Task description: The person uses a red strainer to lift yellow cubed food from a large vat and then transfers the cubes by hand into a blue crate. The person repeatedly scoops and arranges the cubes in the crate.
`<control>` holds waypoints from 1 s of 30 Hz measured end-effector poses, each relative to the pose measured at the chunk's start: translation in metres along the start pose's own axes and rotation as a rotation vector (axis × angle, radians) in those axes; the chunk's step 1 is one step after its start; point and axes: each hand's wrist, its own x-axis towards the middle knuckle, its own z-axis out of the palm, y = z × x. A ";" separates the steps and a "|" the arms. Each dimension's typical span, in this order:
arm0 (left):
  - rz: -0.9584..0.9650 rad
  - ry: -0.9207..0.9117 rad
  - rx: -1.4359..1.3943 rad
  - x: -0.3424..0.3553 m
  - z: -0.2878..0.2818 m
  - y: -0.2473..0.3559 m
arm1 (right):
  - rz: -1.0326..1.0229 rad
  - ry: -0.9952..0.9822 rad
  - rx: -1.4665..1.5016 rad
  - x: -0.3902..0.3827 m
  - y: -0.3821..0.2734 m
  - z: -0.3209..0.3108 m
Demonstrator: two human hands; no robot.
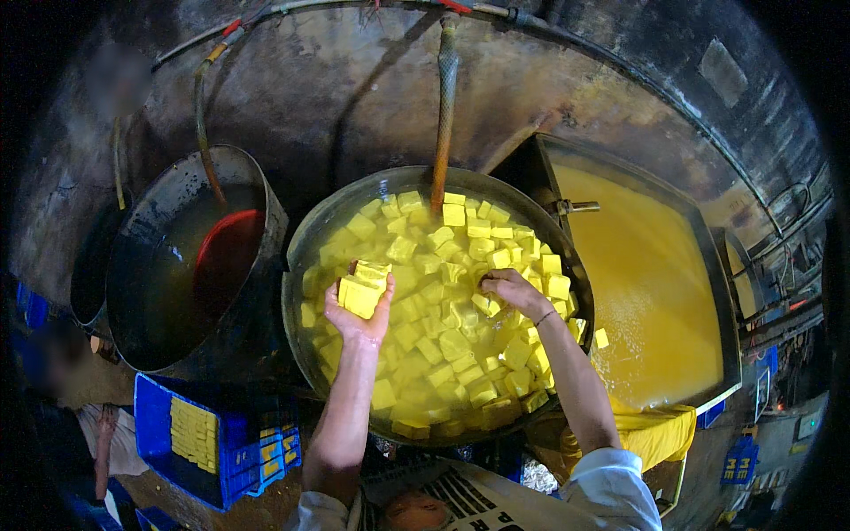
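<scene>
A wide round metal vat (292, 257) in front of me is full of cloudy yellow liquid crowded with yellow tofu blocks (456, 345). Above the liquid on the vat's left side, my left hand (361, 326) is closed around a couple of wet tofu pieces (361, 297), stacked against each other in the palm. My right hand (513, 288) reaches down among the blocks right of the middle, its fingers curled at a tofu block (486, 305). Its fingertips are partly hidden, so I cannot make out how firmly they grip.
A ribbed hose (446, 106) hangs into the vat's far side. To the left stands a metal drum (133, 292) with a red container (228, 257) inside; to the right, a rectangular tank (637, 265) of yellow liquid. Blue crates (159, 425) and another person's arm (104, 442) are lower left.
</scene>
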 end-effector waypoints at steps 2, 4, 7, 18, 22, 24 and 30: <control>-0.005 0.002 -0.004 -0.006 0.006 -0.003 | 0.022 -0.125 0.212 0.010 0.015 -0.002; 0.011 0.007 -0.011 -0.010 0.008 0.002 | 0.011 -0.269 0.320 0.007 0.001 0.004; 0.020 -0.012 -0.026 -0.012 0.015 0.010 | -0.014 -0.308 0.289 0.001 -0.005 0.008; 0.111 -0.215 0.090 -0.100 0.012 0.093 | -0.260 -0.671 0.419 -0.043 -0.092 0.078; 0.367 -0.158 0.103 -0.167 -0.022 0.140 | -0.382 -0.823 0.125 -0.060 -0.145 0.130; 0.415 -0.107 0.109 -0.204 -0.042 0.166 | -0.434 -0.855 -0.024 -0.074 -0.175 0.165; 0.701 0.205 -0.146 -0.284 -0.126 0.199 | -0.896 -1.018 -0.260 -0.107 -0.232 0.308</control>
